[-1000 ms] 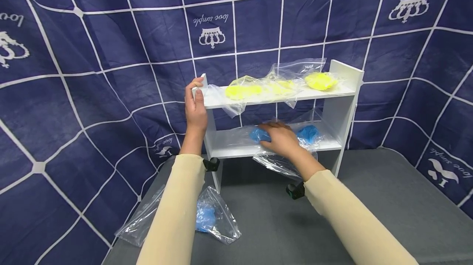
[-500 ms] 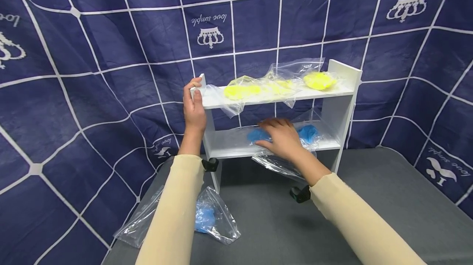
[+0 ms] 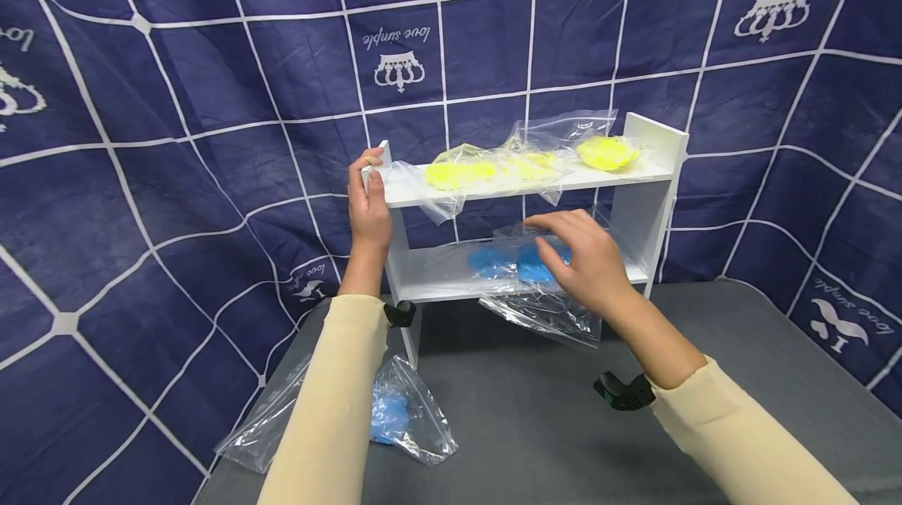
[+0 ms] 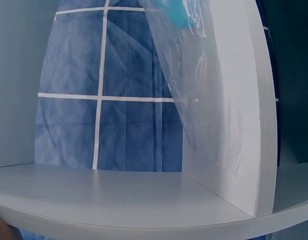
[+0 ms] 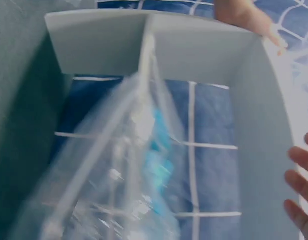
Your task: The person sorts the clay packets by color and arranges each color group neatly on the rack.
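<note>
My left hand (image 3: 369,211) grips the top left end of a small white two-tier shelf (image 3: 641,223), fingers at the side panel and thumb towards the front. My right hand (image 3: 588,258) is raised in front of the lower tier, fingers spread loosely and holding nothing. Behind it on that tier lie clear zip bags with blue contents (image 3: 486,261); one blue lump (image 3: 535,266) shows just left of the thumb. Clear plastic droops over the lower board's front edge. In the right wrist view, blurred bag plastic (image 5: 109,165) hangs from the board, with my right fingertips (image 5: 296,180) apart from it.
Three bags with yellow contents (image 3: 607,153) lie along the top tier. Another bag with a blue lump (image 3: 391,415) is on the grey surface (image 3: 507,427) near my left forearm, beside more clear plastic (image 3: 257,427). A blue checked curtain (image 3: 282,82) stands behind the shelf.
My right hand has lifted off the blue bags and moved right and back towards me, uncovering the blue contents. The left hand keeps its place on the shelf.
</note>
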Demonstrator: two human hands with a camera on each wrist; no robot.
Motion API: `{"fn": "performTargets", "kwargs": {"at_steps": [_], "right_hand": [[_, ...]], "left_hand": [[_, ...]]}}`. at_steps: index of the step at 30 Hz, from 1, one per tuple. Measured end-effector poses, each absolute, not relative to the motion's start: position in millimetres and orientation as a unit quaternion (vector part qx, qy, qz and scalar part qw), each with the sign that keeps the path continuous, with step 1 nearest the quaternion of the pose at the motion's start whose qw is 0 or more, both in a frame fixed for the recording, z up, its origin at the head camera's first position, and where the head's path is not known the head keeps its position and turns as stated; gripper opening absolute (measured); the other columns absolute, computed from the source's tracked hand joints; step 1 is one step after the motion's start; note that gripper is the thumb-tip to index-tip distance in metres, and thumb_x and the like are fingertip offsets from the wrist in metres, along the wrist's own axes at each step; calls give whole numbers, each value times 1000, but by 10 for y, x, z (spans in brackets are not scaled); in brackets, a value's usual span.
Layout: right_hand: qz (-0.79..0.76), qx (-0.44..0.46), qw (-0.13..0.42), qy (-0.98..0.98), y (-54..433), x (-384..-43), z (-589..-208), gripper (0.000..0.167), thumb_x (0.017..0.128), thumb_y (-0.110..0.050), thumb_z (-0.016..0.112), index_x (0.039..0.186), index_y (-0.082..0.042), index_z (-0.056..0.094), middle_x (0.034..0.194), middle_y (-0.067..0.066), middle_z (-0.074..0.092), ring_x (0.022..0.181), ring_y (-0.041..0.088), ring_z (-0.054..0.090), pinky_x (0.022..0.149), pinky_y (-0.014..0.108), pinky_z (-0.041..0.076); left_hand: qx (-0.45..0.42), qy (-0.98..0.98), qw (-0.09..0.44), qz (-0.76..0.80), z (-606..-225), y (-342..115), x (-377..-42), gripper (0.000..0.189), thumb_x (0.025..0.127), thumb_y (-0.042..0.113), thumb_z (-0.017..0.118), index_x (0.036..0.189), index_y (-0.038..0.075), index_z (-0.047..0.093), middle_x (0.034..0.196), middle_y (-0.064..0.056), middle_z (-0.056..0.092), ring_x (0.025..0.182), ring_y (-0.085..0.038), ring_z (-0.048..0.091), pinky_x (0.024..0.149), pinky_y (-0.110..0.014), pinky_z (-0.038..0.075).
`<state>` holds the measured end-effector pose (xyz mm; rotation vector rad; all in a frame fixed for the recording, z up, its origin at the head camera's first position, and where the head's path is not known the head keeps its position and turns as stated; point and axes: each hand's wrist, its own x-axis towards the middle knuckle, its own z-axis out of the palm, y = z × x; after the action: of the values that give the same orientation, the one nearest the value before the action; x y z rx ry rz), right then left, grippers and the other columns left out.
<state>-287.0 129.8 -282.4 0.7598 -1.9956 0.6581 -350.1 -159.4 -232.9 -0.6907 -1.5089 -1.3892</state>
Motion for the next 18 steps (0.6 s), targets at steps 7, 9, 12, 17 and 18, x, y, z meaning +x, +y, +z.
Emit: {"fn": "performTargets", "kwargs": {"at_steps": [7, 9, 12, 17, 18], "right_hand": [[303, 285, 550, -725, 1635, -2821, -2469, 30, 88, -9, 59, 115, -6, 72, 118, 16, 69, 107, 37, 56, 94, 41, 38], [309, 262, 567, -717, 1745, -2835, -2374, 32, 87, -11, 58, 116, -6, 72, 122, 16, 67, 108, 39, 54, 94, 40, 35], [316, 225, 570, -725, 1918, -2878, -2249, 36, 87, -15, 59, 120, -6, 70, 131, 16, 62, 115, 41, 50, 95, 40, 33], [372, 161, 522, -751, 2107, -3000, -2101, 42, 86, -17, 62, 127, -12, 66, 143, 7, 56, 127, 28, 45, 97, 29, 33], [386, 148, 509, -755, 2128, -3028, -2083, 43, 87, -17, 62, 129, -13, 65, 145, 5, 54, 129, 24, 44, 98, 26, 33]], "left_hand": [[-275, -620, 469, -566, -2343, -1577, -3509, 22, 103, 0, 34, 110, -19, 43, 134, -32, 52, 138, -39, 44, 117, -29, 30], [-273, -622, 466, -566, -2343, -1572, -3507, 22, 103, 0, 34, 109, -18, 43, 135, -33, 52, 138, -39, 44, 118, -30, 30], [-273, -624, 464, -566, -2343, -1569, -3509, 23, 103, 0, 33, 110, -19, 43, 135, -34, 51, 138, -40, 44, 118, -30, 30], [-278, -620, 470, -564, -2337, -1583, -3515, 21, 102, -2, 33, 109, -20, 42, 135, -34, 51, 138, -42, 43, 118, -29, 30], [-279, -618, 471, -564, -2335, -1586, -3514, 21, 102, -2, 33, 109, -20, 42, 135, -34, 51, 138, -42, 43, 118, -29, 30]]}}
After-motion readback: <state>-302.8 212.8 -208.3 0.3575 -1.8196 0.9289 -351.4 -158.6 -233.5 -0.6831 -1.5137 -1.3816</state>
